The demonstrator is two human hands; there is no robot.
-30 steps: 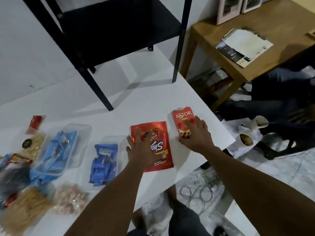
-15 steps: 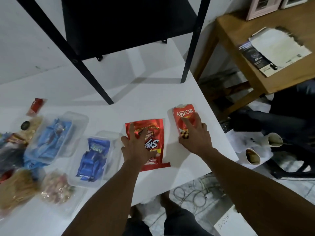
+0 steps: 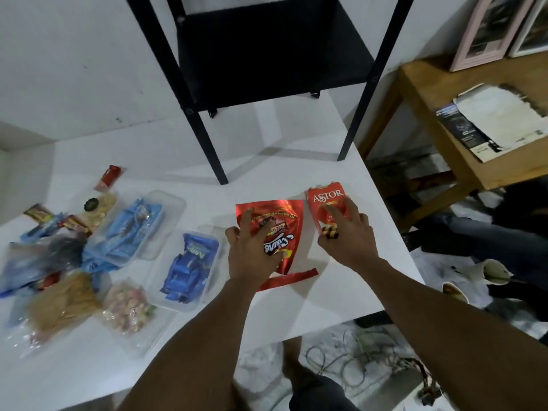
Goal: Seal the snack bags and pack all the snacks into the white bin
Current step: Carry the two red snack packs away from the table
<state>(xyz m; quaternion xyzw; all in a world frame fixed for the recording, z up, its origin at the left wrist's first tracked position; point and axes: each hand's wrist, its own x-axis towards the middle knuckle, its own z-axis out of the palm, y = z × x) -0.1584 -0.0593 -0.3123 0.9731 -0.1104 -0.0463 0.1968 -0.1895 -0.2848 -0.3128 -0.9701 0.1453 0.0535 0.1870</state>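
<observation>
The red foil pouch [image 3: 286,216] lies flat on the white worktop [image 3: 332,295] with its print upside down to you. That puts its mouth at the near edge, where a torn red strip [image 3: 296,276] trails off. The foil is shiny and creased, and it looks thin and slippery.

Your left hand [image 3: 252,253] is spread on top of the pouch. Its grip is wide, with the fingers pressing down and curled round nothing, probably to pin the pouch flat for sealing.

Just right of the pouch lies the red Astor pack [image 3: 326,196], its ragged open end pointing away from you. Your right hand [image 3: 347,238] rests its fingertips on the pack, the grip likewise spread, steadying it.

Left of the pouch stands a clear tub [image 3: 181,306] of blue wrapped snacks. Farther left are a second tub [image 3: 175,200] and loose bags [image 3: 59,310], which are blurred. Beyond the pouch stand the legs of a black rack [image 3: 207,137]. The white bin is not in view.
</observation>
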